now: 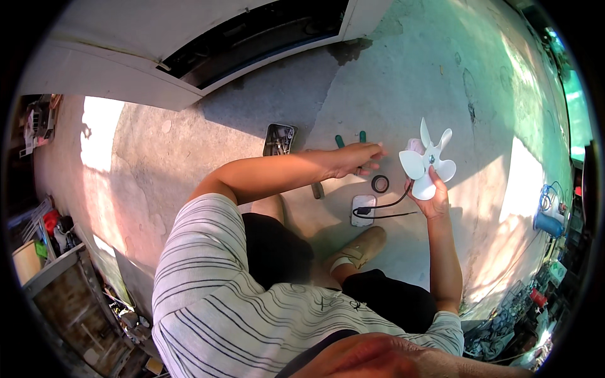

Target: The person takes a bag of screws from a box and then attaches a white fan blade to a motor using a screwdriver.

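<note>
My right hand (432, 198) is closed around a small fan (432, 159) with white blades, held up off the floor. Behind the blades a pale pinkish part shows, mostly hidden. A black cord (394, 203) runs from near this hand to a plug lying over a white rounded plate (363, 220). My left hand (358, 159) reaches across toward the fan, its fingers apart and holding nothing that I can see. Below it lie pliers with green handles (340, 142), partly covered by the hand. Close by on the floor is a black tape roll (380, 183).
A metal tray (293, 133) of small tools stands left of the pliers. Beyond my left forearm, a brownish handle (317, 189) lies on the concrete floor (246, 135). A white cabinet (126, 72) stands at the far left. Clutter (498, 334) lines the right edge, with a blue object (547, 223).
</note>
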The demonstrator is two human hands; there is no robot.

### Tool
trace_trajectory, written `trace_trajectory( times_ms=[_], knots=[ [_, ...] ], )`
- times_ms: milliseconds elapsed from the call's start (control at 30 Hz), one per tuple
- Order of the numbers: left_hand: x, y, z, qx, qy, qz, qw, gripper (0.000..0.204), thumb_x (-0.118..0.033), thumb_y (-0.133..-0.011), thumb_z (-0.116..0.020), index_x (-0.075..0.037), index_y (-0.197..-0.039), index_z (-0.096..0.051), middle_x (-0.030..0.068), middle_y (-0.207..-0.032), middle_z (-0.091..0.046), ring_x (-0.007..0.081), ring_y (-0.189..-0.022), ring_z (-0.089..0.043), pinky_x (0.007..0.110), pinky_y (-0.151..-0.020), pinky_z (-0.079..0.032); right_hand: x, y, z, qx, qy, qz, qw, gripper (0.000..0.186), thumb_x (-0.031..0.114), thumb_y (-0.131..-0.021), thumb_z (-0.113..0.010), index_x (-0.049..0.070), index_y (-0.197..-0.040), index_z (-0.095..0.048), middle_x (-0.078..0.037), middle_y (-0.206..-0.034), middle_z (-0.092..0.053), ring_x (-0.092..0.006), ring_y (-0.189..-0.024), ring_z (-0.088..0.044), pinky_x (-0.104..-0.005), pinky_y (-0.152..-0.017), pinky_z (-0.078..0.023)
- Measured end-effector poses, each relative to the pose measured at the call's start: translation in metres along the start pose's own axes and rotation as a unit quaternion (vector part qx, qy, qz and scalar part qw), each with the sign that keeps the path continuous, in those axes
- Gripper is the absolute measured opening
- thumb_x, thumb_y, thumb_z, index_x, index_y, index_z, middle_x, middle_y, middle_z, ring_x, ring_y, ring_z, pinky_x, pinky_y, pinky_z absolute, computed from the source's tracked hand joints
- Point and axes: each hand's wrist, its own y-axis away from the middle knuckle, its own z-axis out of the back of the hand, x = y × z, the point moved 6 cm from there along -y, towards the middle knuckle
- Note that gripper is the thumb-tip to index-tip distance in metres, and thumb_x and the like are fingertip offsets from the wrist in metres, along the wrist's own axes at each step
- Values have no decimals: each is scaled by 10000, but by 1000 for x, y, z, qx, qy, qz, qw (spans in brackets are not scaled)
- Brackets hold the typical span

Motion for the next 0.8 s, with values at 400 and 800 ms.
trace_trajectory(
  times_ms=[400, 800],
  knots=[
    [46, 17, 26, -35, 42, 99, 994, 277, -299, -978, -462, -144, -1173, -584, -51, -1078, -577, 92, -991, -538, 296, -876, -420, 59, -46, 116, -173, 52, -12, 983, 463, 219, -885, -650, 83, -1280, -450, -117, -1150, -581, -289, -1018, -591, -451, -817, -539],
    [54, 15, 28, -61, -1, 110, 992, 286, -315, -980, -455, -142, -1168, -586, -44, -1068, -583, 88, -977, -545, 288, -849, -429, 65, -49, 143, -173, 90, -29, 980, 474, 227, -929, -610, 37, -1321, -422, -154, -1233, -567, -316, -1085, -604, -467, -874, -551]
  ],
)
